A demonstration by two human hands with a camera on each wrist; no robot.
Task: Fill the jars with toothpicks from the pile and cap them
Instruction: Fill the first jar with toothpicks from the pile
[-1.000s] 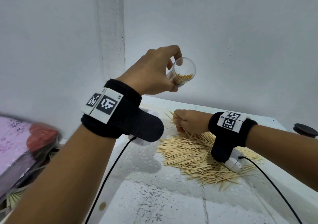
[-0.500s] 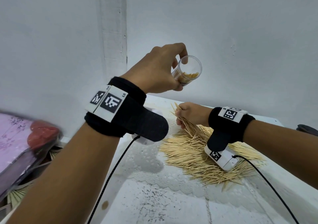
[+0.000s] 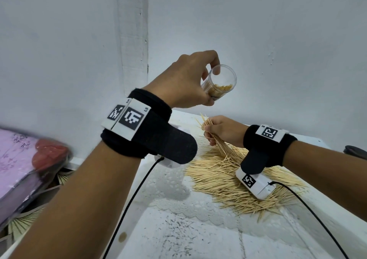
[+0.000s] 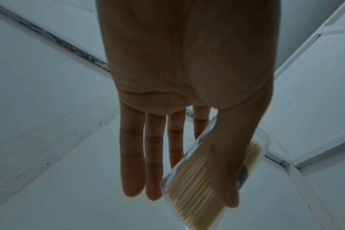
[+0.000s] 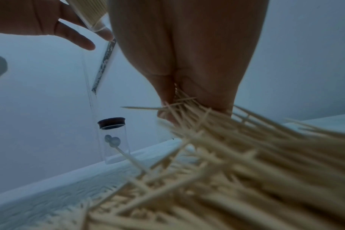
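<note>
My left hand (image 3: 211, 85) holds a clear jar (image 3: 224, 79) in the air, pinched between thumb and forefinger. The jar is tilted with its open mouth up and to the right, and toothpicks (image 4: 195, 183) fill it partway. Just below it, my right hand (image 3: 212, 133) grips a bunch of toothpicks (image 3: 220, 145) whose lower ends still trail into the pile (image 3: 234, 181) on the white table. In the right wrist view a second clear jar (image 5: 113, 144) stands by the wall, capped with a dark lid (image 5: 111, 123).
A lace mat (image 3: 168, 185) lies under the pile. A pink floral package (image 3: 15, 159) sits off the table's left edge. A dark round lid (image 3: 355, 149) lies at the far right. White walls close in behind the table.
My right hand has closed on a bunch of toothpicks and lifted it off the pile toward the jar. The left hand has raised the jar slightly.
</note>
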